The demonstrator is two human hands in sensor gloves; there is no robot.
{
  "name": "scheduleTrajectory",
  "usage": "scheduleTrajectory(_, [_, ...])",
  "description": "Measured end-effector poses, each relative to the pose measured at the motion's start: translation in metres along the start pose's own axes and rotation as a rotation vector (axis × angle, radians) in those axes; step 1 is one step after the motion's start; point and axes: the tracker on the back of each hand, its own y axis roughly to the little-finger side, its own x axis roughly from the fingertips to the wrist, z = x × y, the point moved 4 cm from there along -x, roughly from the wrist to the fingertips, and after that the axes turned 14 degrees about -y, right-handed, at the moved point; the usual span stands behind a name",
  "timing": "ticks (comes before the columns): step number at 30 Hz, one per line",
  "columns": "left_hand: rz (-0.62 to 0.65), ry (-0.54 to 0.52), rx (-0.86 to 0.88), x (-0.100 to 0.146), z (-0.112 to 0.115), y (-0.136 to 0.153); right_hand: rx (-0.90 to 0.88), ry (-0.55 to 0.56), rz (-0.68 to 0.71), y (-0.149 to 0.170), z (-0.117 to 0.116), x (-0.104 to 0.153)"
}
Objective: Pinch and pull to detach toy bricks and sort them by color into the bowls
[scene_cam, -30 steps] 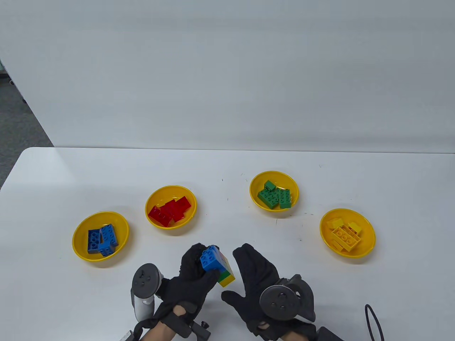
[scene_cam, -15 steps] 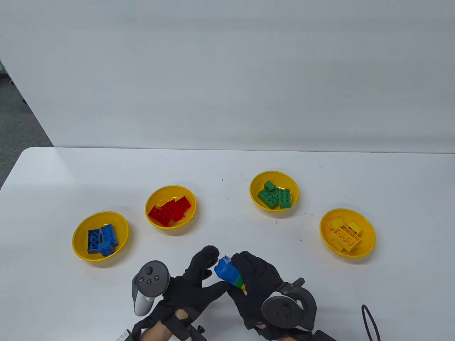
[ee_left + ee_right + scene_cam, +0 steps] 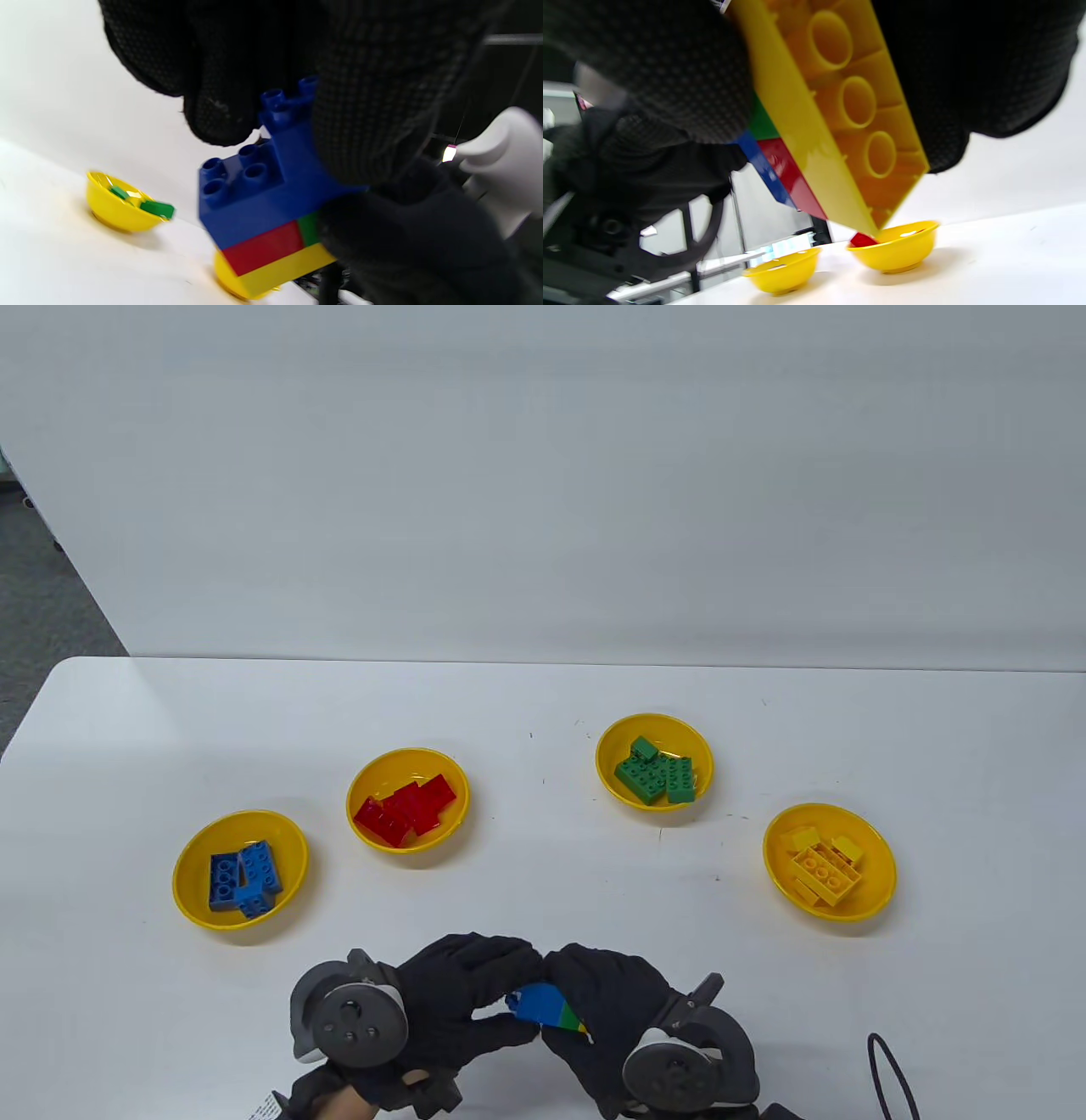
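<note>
- The brick stack (image 3: 547, 1011) sits lifted off the table at the near edge, held between our two hands; in the left wrist view it shows a stepped blue brick (image 3: 263, 186) on top, a red brick (image 3: 265, 248) and a green brick (image 3: 309, 228) side by side beneath, and a yellow brick (image 3: 840, 114) as the base
- We judge it light, rigid and smooth-sided, so the plastic may slip under gloved fingers; the stud joints should give to a firm pull or a slight tilt rather than a straight tug
- Best hold, as we judge it: pinch the blue brick on its flat side walls while the other hand clamps the lower layers
- Our left hand (image 3: 458, 993) curls fingers and thumb round the blue end; our right hand (image 3: 607, 1010) wraps the yellow and green end
- Four yellow bowls lie in an arc on the far side of the hands: the far-left bowl (image 3: 191, 899) holds blue bricks, the next bowl (image 3: 361, 823) red ones
- Right of centre, a bowl (image 3: 607, 776) holds green bricks, and the far-right bowl (image 3: 878, 891) holds yellow ones
- The white table (image 3: 543, 695) carries all four bowls, well apart from one another
</note>
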Motion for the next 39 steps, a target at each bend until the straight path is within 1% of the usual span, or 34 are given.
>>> scheduleTrajectory(3, [-0.048,0.048,0.098,-0.004,0.001,0.008,-0.112,-0.045,0.029,0.004,0.0,-0.003])
scheduleTrajectory(5, [-0.074,0.094,0.135,-0.006,0.0,0.015,-0.14,-0.067,0.056,0.007,-0.001,0.0])
scheduleTrajectory(6, [-0.1,0.104,0.194,-0.004,0.001,0.02,-0.143,-0.059,0.063,0.007,0.001,0.0])
scheduleTrajectory(7, [-0.164,0.107,0.293,-0.002,0.002,0.026,-0.176,-0.061,0.062,0.008,0.001,0.001])
scheduleTrajectory(9, [-0.21,0.062,0.357,-0.001,-0.002,0.032,-0.2,-0.059,0.046,0.011,0.001,0.0])
scheduleTrajectory(11, [-0.242,0.005,0.343,0.0,-0.012,0.036,-0.228,-0.083,0.017,0.016,-0.002,-0.001])
scheduleTrajectory(13, [-0.253,-0.063,0.25,0.0,-0.03,0.037,-0.269,-0.109,-0.02,0.024,-0.005,0.0])
scheduleTrajectory(14, [-0.257,-0.106,0.144,0.0,-0.045,0.036,-0.286,-0.124,-0.047,0.03,-0.005,0.001])
scheduleTrajectory(15, [-0.253,-0.134,0.073,-0.002,-0.055,0.036,-0.289,-0.126,-0.06,0.033,-0.005,0.002])
scheduleTrajectory(16, [-0.249,-0.173,-0.032,-0.006,-0.072,0.036,-0.293,-0.124,-0.083,0.037,-0.003,0.004])
scheduleTrajectory(17, [-0.256,-0.193,-0.086,-0.009,-0.083,0.037,-0.293,-0.117,-0.095,0.04,-0.001,0.005])
scheduleTrajectory(19, [-0.3,-0.224,-0.253,-0.023,-0.114,0.045,-0.303,-0.079,-0.151,0.048,0.006,0.008])
scheduleTrajectory(20, [-0.321,-0.219,-0.314,-0.028,-0.123,0.048,-0.302,-0.067,-0.164,0.051,0.007,0.009])
scheduleTrajectory(21, [-0.354,-0.199,-0.413,-0.034,-0.134,0.054,-0.302,-0.052,-0.179,0.055,0.009,0.01])
scheduleTrajectory(22, [-0.378,-0.186,-0.503,-0.038,-0.142,0.061,-0.314,-0.061,-0.193,0.057,0.009,0.011])
scheduleTrajectory(24, [-0.454,-0.136,-0.728,-0.044,-0.157,0.084,-0.331,-0.065,-0.21,0.063,0.01,0.012])
scheduleTrajectory(26, [-0.592,-0.018,-0.959,-0.04,-0.168,0.119,-0.307,-0.072,-0.234,0.067,0.011,0.013])
scheduleTrajectory(27, [-0.623,0.02,-1.0,-0.036,-0.169,0.132,-0.296,-0.075,-0.238,0.068,0.012,0.013])
scheduleTrajectory(28, [-0.673,0.058,-1.049,-0.03,-0.171,0.151,-0.284,-0.082,-0.244,0.069,0.013,0.013])
scheduleTrajectory(29, [-0.706,0.083,-1.054,-0.025,-0.172,0.163,-0.276,-0.092,-0.249,0.07,0.012,0.013])
scheduleTrajectory(30, [-0.758,0.103,-1.06,-0.017,-0.172,0.179,-0.271,-0.101,-0.262,0.071,0.012,0.013])
scheduleTrajectory(32, [-0.81,0.101,-1.059,-0.006,-0.174,0.196,-0.259,-0.106,-0.267,0.073,0.011,0.013])
scheduleTrajectory(34, [-0.859,0.1,-1.044,0.002,-0.176,0.206,-0.246,-0.111,-0.277,0.074,0.01,0.013])
scheduleTrajectory(36, [-0.875,0.097,-1.027,0.006,-0.179,0.206,-0.24,-0.108,-0.283,0.074,0.009,0.012])
scheduleTrajectory(38, [-0.855,0.074,-1.036,0.003,-0.183,0.198,-0.243,-0.1,-0.283,0.074,0.009,0.012])
scheduleTrajectory(39, [-0.832,0.062,-1.038,0.0,-0.185,0.188,-0.25,-0.098,-0.282,0.074,0.009,0.011])
